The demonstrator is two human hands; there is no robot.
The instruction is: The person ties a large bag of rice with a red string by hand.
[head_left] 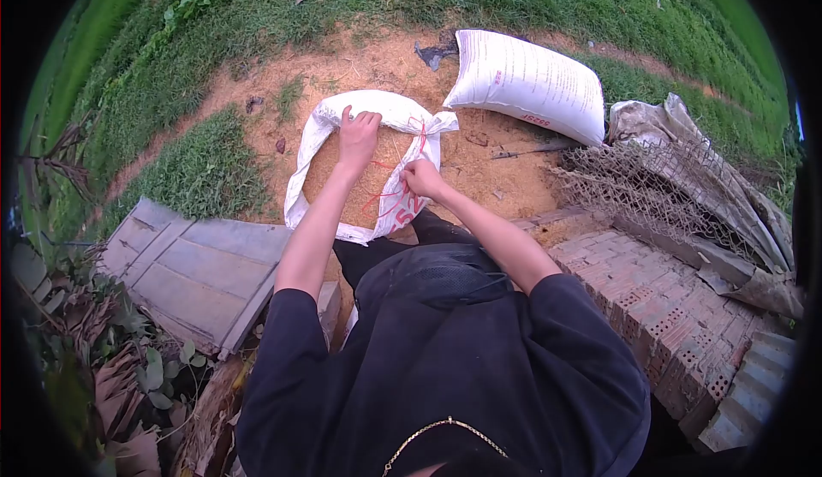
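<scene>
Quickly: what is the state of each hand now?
Left hand: closed on the far rim of the white sack.
Right hand: closed on the near edge of this sack.

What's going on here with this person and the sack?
A person in a black top bends over an open white sack that sits on bare ground and holds tan, husk-like material. The left hand grips the sack's far rim. The right hand has its fingers closed on the near rim, where red string hangs loose. Behind it lies a second, full sack, with wire mesh and bricks to the right.
</scene>
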